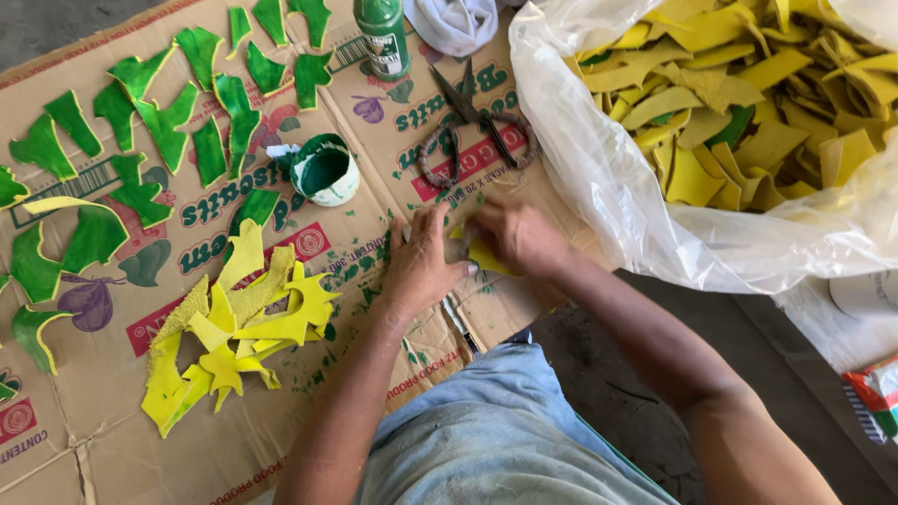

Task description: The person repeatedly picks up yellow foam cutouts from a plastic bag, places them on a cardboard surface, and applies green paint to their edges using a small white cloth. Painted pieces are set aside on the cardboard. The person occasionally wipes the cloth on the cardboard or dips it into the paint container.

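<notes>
Both hands meet over a small yellow piece [488, 256] lying on the flattened cardboard sheet [112, 440]. The fingers [426, 234] of the left hand [423, 266] lie spread and flat, pressing down on the piece's left edge rather than closing round it, while the right hand [516, 236] curls over its upper right side; whether those fingers pinch the piece or only rest on it we cannot tell. We judge that one cut shape is being held down and worked on the cardboard, and that the next move calls for keeping it pinned flat. Just above the hands lie open scissors [475, 122] with wrapped handles. To the left stands a small round pot of green paint [325, 170], and above it a green bottle [383, 37] with a white rectangular label. A heap of yellow cut shapes [243, 327] lies near the left hand; green-painted shapes [168, 122] are spread out further left. The cardboard bears red label blocks, green lettering and purple fruit pictures. At right, a clear plastic bag [599, 159] holds many yellow offcuts [739, 93]; a red-and-white packet [877, 393] shows at the lower right edge.
</notes>
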